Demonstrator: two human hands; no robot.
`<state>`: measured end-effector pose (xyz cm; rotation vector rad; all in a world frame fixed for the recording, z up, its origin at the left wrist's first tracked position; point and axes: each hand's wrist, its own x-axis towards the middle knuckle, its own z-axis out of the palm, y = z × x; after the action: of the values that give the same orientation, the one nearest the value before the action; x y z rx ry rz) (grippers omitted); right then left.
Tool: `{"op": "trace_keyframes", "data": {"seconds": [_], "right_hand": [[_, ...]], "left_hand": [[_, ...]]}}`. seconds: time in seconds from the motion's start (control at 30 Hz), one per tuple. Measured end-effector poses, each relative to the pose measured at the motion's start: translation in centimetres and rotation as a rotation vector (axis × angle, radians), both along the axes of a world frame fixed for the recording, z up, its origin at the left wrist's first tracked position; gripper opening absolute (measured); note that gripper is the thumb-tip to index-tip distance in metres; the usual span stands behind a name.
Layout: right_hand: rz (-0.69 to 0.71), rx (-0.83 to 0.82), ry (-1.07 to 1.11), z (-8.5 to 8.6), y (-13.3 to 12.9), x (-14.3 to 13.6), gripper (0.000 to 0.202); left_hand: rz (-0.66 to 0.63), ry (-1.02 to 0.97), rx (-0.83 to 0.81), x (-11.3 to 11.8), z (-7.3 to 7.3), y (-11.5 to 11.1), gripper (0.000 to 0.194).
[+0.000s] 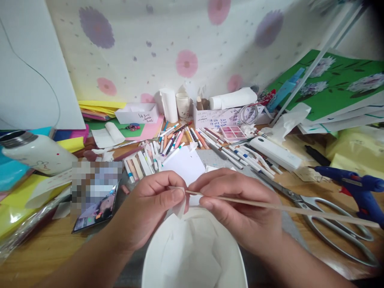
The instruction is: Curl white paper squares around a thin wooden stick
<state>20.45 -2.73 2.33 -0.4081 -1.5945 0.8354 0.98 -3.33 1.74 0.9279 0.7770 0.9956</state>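
My left hand (pixel 160 204) pinches a small piece of thin white paper (pixel 179 206) between thumb and fingers. A long, thin wooden stick (pixel 288 207) lies in the closed fingers of my right hand (pixel 240 204). Its tip points left at the paper, while the rest runs out past my right hand to the right. Whether the tip touches the paper I cannot tell. Just below both hands stands a white bin (pixel 147 256) with a pale, creased liner inside.
Large scissors (pixel 318 214) and a blue glue gun (pixel 357 186) lie on the right. A phone (pixel 99 206) leans at left near a white bottle (pixel 42 152). Several markers (pixel 150 158) and a white sheet (pixel 186 162) spread behind my hands. Paper cups (pixel 182 105) stand farther back.
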Motion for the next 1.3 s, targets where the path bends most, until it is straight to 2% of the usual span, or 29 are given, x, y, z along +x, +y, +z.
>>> {"op": "trace_keyframes", "data": {"seconds": [1.3], "right_hand": [[0.019, 0.018, -0.014, 0.23, -0.02, 0.05, 0.017]], "left_hand": [[0.028, 0.042, 0.009, -0.16, 0.08, -0.09, 0.033]]}}
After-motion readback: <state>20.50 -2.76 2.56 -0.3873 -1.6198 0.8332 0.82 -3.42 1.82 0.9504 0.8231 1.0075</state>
